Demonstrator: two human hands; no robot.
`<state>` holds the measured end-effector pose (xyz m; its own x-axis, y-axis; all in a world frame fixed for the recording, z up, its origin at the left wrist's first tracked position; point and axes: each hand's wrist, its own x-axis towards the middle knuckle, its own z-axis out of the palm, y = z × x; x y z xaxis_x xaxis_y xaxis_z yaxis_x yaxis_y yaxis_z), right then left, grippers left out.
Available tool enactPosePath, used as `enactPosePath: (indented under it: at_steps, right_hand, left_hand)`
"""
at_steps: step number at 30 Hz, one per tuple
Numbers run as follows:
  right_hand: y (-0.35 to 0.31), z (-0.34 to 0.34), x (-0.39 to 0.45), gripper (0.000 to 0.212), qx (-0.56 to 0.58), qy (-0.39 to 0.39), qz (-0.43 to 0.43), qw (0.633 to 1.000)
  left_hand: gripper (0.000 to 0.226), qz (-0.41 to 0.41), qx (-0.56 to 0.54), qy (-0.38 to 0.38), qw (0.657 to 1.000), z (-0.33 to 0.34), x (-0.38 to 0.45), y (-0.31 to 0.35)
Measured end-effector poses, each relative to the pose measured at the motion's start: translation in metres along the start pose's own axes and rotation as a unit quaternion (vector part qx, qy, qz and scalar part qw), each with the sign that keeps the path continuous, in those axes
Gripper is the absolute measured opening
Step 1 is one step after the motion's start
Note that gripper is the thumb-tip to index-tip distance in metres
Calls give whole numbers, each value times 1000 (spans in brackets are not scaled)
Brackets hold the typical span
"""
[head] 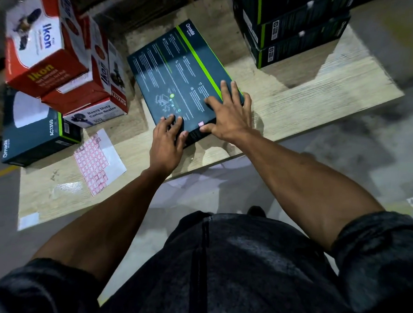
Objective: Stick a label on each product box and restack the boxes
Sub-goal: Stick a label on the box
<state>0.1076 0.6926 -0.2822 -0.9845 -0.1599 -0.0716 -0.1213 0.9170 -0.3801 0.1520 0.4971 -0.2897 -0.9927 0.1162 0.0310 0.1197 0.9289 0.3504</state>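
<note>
A flat dark Omada box point(179, 74) with a green stripe lies on the wooden table point(300, 104), back side up. A small pink label point(201, 124) sits at its near edge. My right hand point(227, 114) rests flat on the box's near right corner, fingers spread, thumb beside the label. My left hand point(169, 139) presses on the near left edge, fingers curled over it. A sheet of pink labels point(95, 159) lies on the table to the left. A stack of dark Omada boxes point(290, 28) stands at the back right.
Red and white Ikon carton-sealer boxes point(48, 42) are piled at the back left, above a small Omada AC1350 box point(37, 131). The table's near edge runs diagonally just under my hands. Grey floor lies beyond the table's right edge.
</note>
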Motion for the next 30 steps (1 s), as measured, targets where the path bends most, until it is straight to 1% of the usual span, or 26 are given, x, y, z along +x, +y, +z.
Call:
enactPosePath:
  at_steps: [3,8,12,16,19,22,26,30]
  right_hand:
    - [3,-2,-1,69,-1,-12,-11,1000]
    - [-3,1,-1,61,1,8,9,1000]
    - [-3,2,-1,60,-9,8,11,1000]
    - [3,-2,-3,69,-20,-14,-18,1000]
    - [7,-4,-9,83,-79,-33,-39,996]
    - [9,-3,-21,87,-124,-34,-59,990]
    - [8,3,-44,82,-157,-25,-78,984]
    - [-2,9,-74,73,-155,-25,-106,982]
  left_hand:
    - [45,-5,3,-2,1000,0,0,0]
    - [45,-8,5,-6,1000,-2,-1,2]
    - [45,-15,4,-12,1000,-3,-1,4]
    - [46,-30,1,-21,999,-6,-1,6]
    - [47,-33,-4,-25,999,-8,-3,8]
    - [47,-46,-18,-21,999,-12,-12,12]
    - [50,-70,-48,-20,996,-18,-31,13]
    - [51,-84,-55,-18,995,-27,-56,9]
